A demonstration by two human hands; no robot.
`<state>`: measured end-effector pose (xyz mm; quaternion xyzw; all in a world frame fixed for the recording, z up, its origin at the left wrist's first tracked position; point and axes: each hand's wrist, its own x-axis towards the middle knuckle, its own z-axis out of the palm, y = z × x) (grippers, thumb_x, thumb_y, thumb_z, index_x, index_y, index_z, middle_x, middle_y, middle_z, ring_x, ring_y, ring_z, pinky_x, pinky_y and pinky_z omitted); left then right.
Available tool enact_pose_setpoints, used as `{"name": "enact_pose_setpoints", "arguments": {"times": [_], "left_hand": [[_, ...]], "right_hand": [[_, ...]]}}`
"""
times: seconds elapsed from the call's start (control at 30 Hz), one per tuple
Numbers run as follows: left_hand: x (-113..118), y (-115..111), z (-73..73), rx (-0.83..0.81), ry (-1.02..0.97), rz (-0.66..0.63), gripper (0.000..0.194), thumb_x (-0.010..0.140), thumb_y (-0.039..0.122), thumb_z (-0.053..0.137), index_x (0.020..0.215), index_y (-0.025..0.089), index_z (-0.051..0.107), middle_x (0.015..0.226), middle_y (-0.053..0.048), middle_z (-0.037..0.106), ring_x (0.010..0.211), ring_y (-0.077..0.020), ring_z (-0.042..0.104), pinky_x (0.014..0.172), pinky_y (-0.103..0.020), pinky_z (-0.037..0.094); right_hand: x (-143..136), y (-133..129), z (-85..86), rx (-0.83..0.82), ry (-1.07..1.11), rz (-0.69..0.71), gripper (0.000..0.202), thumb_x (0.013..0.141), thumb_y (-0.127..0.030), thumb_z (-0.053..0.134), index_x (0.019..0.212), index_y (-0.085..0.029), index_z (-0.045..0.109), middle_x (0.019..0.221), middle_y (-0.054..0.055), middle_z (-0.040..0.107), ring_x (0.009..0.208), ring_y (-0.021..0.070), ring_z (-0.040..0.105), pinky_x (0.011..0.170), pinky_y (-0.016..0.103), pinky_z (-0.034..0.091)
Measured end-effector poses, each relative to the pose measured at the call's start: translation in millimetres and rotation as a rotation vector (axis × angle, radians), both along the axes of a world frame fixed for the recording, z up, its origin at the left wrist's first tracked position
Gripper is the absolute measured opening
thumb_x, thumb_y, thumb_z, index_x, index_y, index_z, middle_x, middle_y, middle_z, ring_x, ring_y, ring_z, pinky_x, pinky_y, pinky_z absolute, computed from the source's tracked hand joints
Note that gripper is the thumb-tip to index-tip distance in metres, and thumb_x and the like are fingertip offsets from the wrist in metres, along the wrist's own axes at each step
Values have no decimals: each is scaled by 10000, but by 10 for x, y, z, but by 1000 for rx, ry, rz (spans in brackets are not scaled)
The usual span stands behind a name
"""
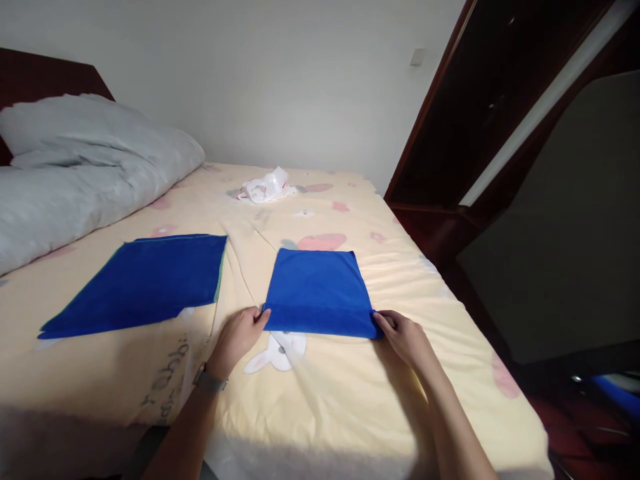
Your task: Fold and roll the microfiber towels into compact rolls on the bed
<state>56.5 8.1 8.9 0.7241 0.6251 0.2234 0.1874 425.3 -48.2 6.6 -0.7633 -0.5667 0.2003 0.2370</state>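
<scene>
Bare forearms (453,407) reach over the bed (345,413), where the left hand (239,337) and right hand (404,337) pinch opposite sides of the blue cloth (317,280) near its front edge, right of a darker cloth (150,280). Drawing both sides evenly taut, with corners level, should keep the crease straight.

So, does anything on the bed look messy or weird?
A crumpled white plastic bag lies on the bed near the wall; bags don't usually belong there. The grey bedding is bunched up too. The two blue cloths lie fairly flat. I see nothing spilled.
</scene>
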Motion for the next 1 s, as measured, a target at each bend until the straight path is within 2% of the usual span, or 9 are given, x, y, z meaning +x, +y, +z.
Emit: {"name": "enact_pose_setpoints", "arguments": {"times": [0.1,0.23,0.37,0.5,0.6,0.7,0.83,0.9,1.0], "left_hand": [[37,-3,11,-13,-5,-11,386,912,383,426,568,206,433,527,18,494,521,-131,457,543,-258,252],[50,44,-58,0,-117,46,315,870,436,487,646,217,457,545,42,492,512,-123,468,511,-230,288],[4,75,-114,-99,-437,51,276,809,491,573,783,229,490,607,45,563,582,-146,579,519,-217,419],[-102,44,-69,-236,-467,-6,255,783,433,599,728,232,451,503,68,520,466,-132,528,452,-212,389],[-191,4,14,-311,-372,-145,192,806,382,563,724,226,486,516,51,547,484,-140,547,483,-227,409],[-267,-33,106,-193,-283,-294,77,797,259,529,836,226,587,768,-1,648,695,-157,620,636,-248,481],[-339,-91,170,-53,-150,-521,394,677,129,582,1039,270,642,1140,-43,623,1100,-212,577,955,-310,452],[-354,-110,165,-70,-122,-581,518,636,116,623,1123,291,632,1229,-48,589,1194,-234,526,1025,-330,413],[-351,-103,139,-80,-140,-572,517,649,118,630,1136,289,641,1245,-48,592,1189,-230,533,1034,-328,408]], "right_hand": [[-30,10,14,20,37,-25,374,899,-570,453,1029,-319,699,950,17,752,936,281,685,746,334,486],[-56,57,-37,39,82,-41,361,868,-569,501,1060,-303,652,805,14,729,791,260,687,673,323,481],[-72,65,-68,122,200,-31,347,857,-579,527,1041,-288,576,625,-34,636,605,213,626,566,284,445],[-55,-21,-43,107,375,25,338,873,-599,510,949,-272,553,534,-63,531,498,172,540,483,252,392],[-16,-120,-18,29,247,88,305,892,-555,504,872,-266,600,657,-21,621,592,188,597,558,278,443],[30,-227,23,79,92,161,275,901,-498,503,927,-280,667,954,41,670,854,238,650,782,352,509],[45,-342,68,155,0,383,342,784,-370,661,1125,-343,662,1342,45,512,1243,294,483,1004,408,456],[24,-359,64,145,-10,429,415,733,-276,677,1141,-349,654,1412,29,458,1273,303,446,1008,423,454],[-14,-323,46,148,36,381,324,793,-266,609,1108,-321,661,1339,32,538,1212,285,498,1005,426,447]]}}
